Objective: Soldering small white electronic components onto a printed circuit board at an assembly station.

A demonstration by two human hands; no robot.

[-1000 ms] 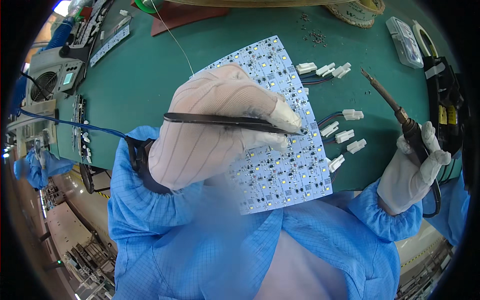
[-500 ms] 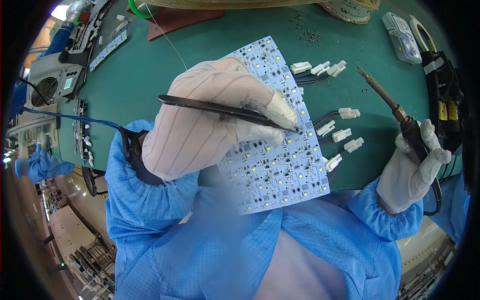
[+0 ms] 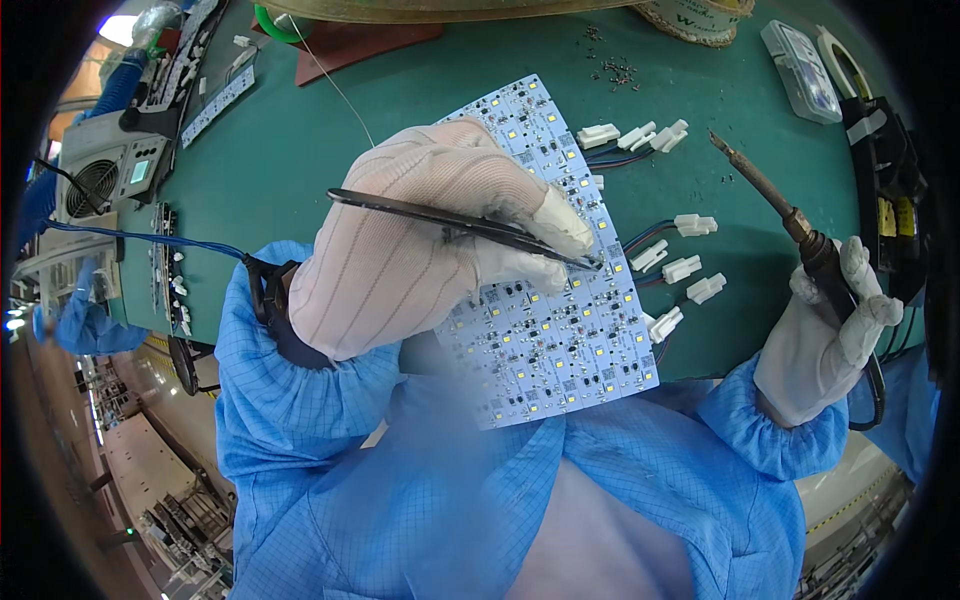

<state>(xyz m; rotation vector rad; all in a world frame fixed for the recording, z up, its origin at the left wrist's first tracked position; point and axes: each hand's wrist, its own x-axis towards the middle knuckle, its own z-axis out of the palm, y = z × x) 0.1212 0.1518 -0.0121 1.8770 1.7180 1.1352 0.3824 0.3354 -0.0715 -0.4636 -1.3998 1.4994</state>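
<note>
While the left hand (image 3: pixel 390 270) pinches black tweezers (image 3: pixel 400 206) in the head view, tips over the right side of the circuit board (image 3: pixel 560 345), presumably for precise reach, the right hand (image 3: pixel 812 355) grips a soldering iron (image 3: pixel 797 225) by its handle, apparently angled away to clear the board. That board lies at the table's (image 3: pixel 270 160) near edge; white connectors (image 3: pixel 683 268) lie to its right, probably leaving its face open.

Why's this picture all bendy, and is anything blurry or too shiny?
Head view: the fisheye lens bends edges near the dark rim; head view: haze blurs part of the blue gown and circuit board; head view: a bright patch glares upper left.
</note>
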